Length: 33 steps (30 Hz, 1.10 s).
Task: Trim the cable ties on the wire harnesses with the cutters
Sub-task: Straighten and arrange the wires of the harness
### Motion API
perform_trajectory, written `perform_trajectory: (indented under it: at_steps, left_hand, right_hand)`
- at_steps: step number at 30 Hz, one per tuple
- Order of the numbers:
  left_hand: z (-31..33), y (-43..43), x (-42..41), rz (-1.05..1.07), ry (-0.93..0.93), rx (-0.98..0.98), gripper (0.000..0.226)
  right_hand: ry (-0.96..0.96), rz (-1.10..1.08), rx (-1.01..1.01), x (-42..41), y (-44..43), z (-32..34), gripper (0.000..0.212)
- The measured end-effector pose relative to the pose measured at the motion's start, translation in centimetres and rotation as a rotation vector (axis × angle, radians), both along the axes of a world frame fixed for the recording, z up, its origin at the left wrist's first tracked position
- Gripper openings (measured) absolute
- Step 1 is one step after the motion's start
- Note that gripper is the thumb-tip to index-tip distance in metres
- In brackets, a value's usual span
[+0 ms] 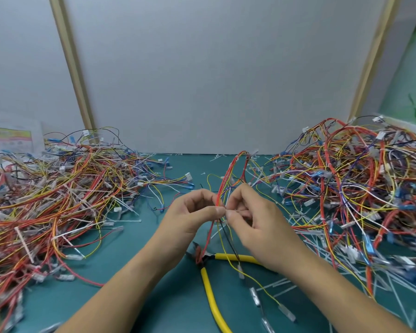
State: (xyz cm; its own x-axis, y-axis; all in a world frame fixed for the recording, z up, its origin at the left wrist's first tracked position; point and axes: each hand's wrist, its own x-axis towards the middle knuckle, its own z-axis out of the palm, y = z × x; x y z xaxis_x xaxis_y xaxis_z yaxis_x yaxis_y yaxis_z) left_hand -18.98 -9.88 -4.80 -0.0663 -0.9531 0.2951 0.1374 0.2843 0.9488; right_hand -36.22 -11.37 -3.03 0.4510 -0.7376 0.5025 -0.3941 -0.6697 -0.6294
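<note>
The step in hand looks like finding and presenting a tie, not cutting. The left hand [192,212] and right hand [252,217] both pinch one wire harness [228,179] at the same spot, thumb tips nearly touching around something small and pale, probably a cable tie, though too small to tell. The harness is raised above the green mat [178,169] between the two harness piles. Its long axis runs away from the person: a looped end lies far, and loose tails trail near over the cutters [208,288]. These lie unheld just below the hands, nose pointing far-left and yellow handles splayed toward the person. Next, the right hand would likely need to let go and pick them up.
</note>
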Motion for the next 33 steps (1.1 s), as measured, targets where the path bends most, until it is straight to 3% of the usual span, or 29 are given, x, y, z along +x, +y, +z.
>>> perform_trajectory:
  at_steps: [5,9,16,28,33]
  left_hand:
    - [-0.1,-0.1,-0.3,0.017,0.0,0.03,0.015]
    - [-0.4,-0.2,-0.4,0.026,0.072,0.077,0.031]
    - [-0.2,-0.2,-1.0,0.055,0.056,0.061,0.038]
    - [0.3,-0.1,-0.9,0.063,0.055,0.052,0.034]
    - [0.5,0.0,-0.5,0.076,0.024,0.006,0.032]
  right_hand:
    - [0.038,-0.042,0.018,0.1,-0.1,-0.2,0.014]
    - [0.044,-0.068,0.019,0.1,0.0,-0.3,0.015]
    - [-0.085,-0.014,0.216,0.1,-0.5,-0.4,0.013]
    - [-0.201,0.02,0.239,0.4,-0.9,-0.6,0.011]
    - [-0.268,0.005,0.286,0.0,-1.2,-0.3,0.02]
